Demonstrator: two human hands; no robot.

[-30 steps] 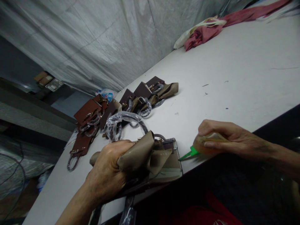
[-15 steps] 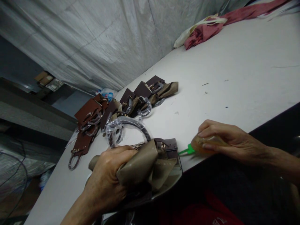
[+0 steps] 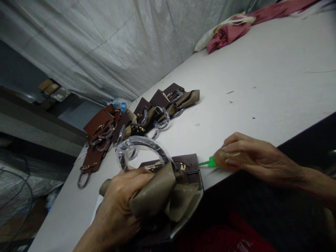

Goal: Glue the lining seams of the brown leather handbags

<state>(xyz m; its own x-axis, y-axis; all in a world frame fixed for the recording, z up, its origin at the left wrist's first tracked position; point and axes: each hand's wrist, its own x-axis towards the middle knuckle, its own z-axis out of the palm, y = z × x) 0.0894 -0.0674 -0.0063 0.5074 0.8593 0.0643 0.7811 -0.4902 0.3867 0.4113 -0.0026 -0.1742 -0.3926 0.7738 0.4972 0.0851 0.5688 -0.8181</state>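
My left hand [image 3: 126, 201] is closed around a dark brown handbag [image 3: 157, 196] whose olive-brown lining is bunched out. Its handle [image 3: 143, 141], wrapped in clear plastic, arches up over the bag. My right hand [image 3: 252, 154] grips an amber squeeze glue bottle [image 3: 223, 159], tilted sideways. The bottle's green nozzle [image 3: 207, 162] points left, its thin tip at the right edge of the bag; whether it touches I cannot tell. My left fingertips are hidden by the lining.
Several dark brown handbags [image 3: 160, 99] with plastic-wrapped handles lie in a row on the white table [image 3: 262, 84]. Reddish-brown bags [image 3: 98, 122] sit at the left end. Pink cloth [image 3: 231, 35] lies at the back, and a grey sheet [image 3: 105, 45] hangs behind the table.
The nozzle tip has risen slightly along the bag's right edge as my right hand shifted up and left. The held bag has tilted a little, showing more of its dark panel and gold fittings.
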